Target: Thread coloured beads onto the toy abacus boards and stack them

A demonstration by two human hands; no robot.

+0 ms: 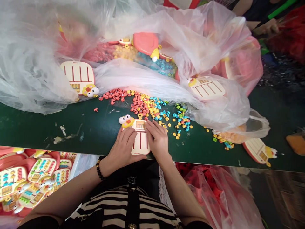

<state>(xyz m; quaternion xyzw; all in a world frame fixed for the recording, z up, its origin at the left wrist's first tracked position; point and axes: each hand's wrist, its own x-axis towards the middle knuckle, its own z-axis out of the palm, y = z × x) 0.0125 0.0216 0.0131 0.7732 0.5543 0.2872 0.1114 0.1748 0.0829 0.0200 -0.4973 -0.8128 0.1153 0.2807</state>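
Note:
A cream slotted board [141,144] with a yellow duck head with big white eyes [126,121] lies at the table's near edge, between my two hands. My left hand [124,144] holds its left side, fingers wrapped over the edge and thumb along the bottom. On the right side, my right hand [157,138] grips the board, its fingertips by the upper right corner near the small picture window. Just beyond the board, small red pieces [138,105], yellow pieces [152,108], blue pieces [164,113] and green pieces [181,107] are scattered in a heap.
Clear plastic bags [143,74] with loose pieces and boards line the back of the green table [95,133]. Another slotted board [256,150] lies at the right. Boards with coloured pieces [43,168] fill a container at lower left. A person's hand [268,27] shows at upper right.

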